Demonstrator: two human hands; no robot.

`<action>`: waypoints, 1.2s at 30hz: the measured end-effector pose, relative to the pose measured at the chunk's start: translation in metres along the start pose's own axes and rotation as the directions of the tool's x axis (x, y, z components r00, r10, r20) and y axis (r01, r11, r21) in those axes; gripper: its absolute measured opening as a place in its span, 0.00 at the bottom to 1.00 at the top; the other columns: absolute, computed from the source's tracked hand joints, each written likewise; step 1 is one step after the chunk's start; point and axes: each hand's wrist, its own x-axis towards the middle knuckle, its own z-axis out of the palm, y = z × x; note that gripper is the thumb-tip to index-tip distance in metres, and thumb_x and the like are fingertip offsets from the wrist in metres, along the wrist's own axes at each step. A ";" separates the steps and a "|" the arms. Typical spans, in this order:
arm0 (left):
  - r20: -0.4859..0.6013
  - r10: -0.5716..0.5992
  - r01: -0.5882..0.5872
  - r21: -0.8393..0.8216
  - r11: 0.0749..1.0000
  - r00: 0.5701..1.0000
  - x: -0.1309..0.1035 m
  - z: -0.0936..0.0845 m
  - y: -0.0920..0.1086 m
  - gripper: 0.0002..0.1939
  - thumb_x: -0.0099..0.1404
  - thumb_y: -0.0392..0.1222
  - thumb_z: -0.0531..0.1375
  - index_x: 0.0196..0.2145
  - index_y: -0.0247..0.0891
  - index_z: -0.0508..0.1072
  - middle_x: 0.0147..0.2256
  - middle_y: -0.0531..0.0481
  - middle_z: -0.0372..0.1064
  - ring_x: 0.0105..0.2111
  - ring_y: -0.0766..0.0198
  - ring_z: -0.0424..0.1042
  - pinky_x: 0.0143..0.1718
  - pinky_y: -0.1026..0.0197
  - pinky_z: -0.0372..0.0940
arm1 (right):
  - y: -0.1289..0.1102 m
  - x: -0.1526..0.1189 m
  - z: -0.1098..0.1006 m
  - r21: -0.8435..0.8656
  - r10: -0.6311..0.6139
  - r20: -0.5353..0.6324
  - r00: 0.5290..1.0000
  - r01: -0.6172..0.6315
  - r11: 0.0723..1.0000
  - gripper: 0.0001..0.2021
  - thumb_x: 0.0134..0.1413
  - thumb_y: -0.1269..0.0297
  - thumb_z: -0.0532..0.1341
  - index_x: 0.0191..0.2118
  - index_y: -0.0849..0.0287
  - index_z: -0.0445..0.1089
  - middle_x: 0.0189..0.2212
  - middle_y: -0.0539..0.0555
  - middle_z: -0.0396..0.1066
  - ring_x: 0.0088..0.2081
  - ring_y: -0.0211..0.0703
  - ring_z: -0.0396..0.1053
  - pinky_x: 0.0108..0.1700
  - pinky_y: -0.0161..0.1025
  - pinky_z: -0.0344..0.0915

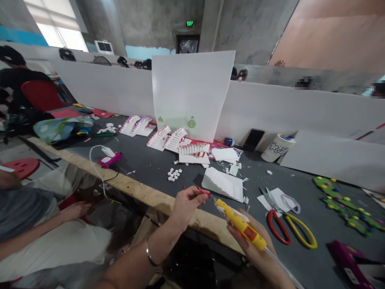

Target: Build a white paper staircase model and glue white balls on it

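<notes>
L hand (188, 206) out over the near edge of the counter (144, 160), thumb & forefinger pinching a small red piece (203, 192); silvery bracelet (148, 253) on that wrist; R hand (258, 237) wrapped round a yellow glue gun (240, 222), white lever on its side, clear stick trailing from the rear; nozzle aimed L, right by the red piece; whether tip touches, can't tell from here.

Just beyond the hands, a white stepped piece (222, 182) lies flat, scraps along its R side; to its L, a loose cluster of white pellets (173, 175); behind, several white stair-like models w/ red or pink trim, nearest one (194, 152) on a white base; tall white board (192, 88) stands behind these, two green balloon-like prints low on it.

R of the gun: scissors (279, 211), one red & one yellow handle, blades partly over a white card (273, 200), w/ a translucent ring (291, 204) on it too; farther R, green beaded strips (343, 204); dark phone (254, 139) leans at the back, white cup (276, 147) tilted beside it.

Far L, magenta power strip (110, 160) w/ white plug & cable; co-worker seated near it, hand (80, 209) in lap.
</notes>
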 end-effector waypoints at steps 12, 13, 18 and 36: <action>-0.024 -0.024 0.023 -0.027 0.999 0.999 -0.002 -0.001 0.001 0.15 0.46 0.50 0.70 0.22 0.35 0.77 0.27 0.49 0.74 0.24 0.70 0.63 0.24 0.67 0.56 | -0.008 0.004 0.001 -0.067 -0.137 0.020 0.990 0.139 0.988 0.11 0.57 0.57 0.60 0.28 0.56 0.66 0.23 0.48 0.67 0.22 0.38 0.65 0.25 0.34 0.63; -0.024 -0.023 0.022 -0.027 0.999 0.999 -0.002 -0.001 0.001 0.14 0.47 0.49 0.70 0.22 0.34 0.77 0.28 0.48 0.74 0.24 0.70 0.63 0.24 0.67 0.56 | -0.008 0.005 0.000 -0.070 -0.149 0.019 0.989 0.150 0.986 0.11 0.57 0.57 0.60 0.27 0.56 0.65 0.23 0.48 0.67 0.22 0.38 0.65 0.25 0.34 0.64; -0.020 -0.029 0.028 -0.030 0.999 0.999 -0.002 -0.002 -0.001 0.15 0.47 0.49 0.70 0.21 0.34 0.76 0.29 0.48 0.75 0.24 0.70 0.64 0.24 0.67 0.56 | -0.009 0.006 0.000 -0.078 -0.152 0.046 0.987 0.155 0.985 0.12 0.58 0.57 0.59 0.26 0.56 0.65 0.24 0.49 0.68 0.23 0.39 0.67 0.25 0.34 0.64; 0.002 -0.035 0.035 -0.001 0.999 0.999 -0.001 -0.004 -0.003 0.14 0.49 0.49 0.69 0.27 0.35 0.79 0.23 0.52 0.69 0.24 0.69 0.63 0.25 0.67 0.55 | -0.004 0.008 0.002 -0.195 -0.199 0.014 0.980 0.198 0.961 0.16 0.57 0.53 0.59 0.23 0.55 0.62 0.18 0.46 0.63 0.18 0.35 0.62 0.20 0.32 0.58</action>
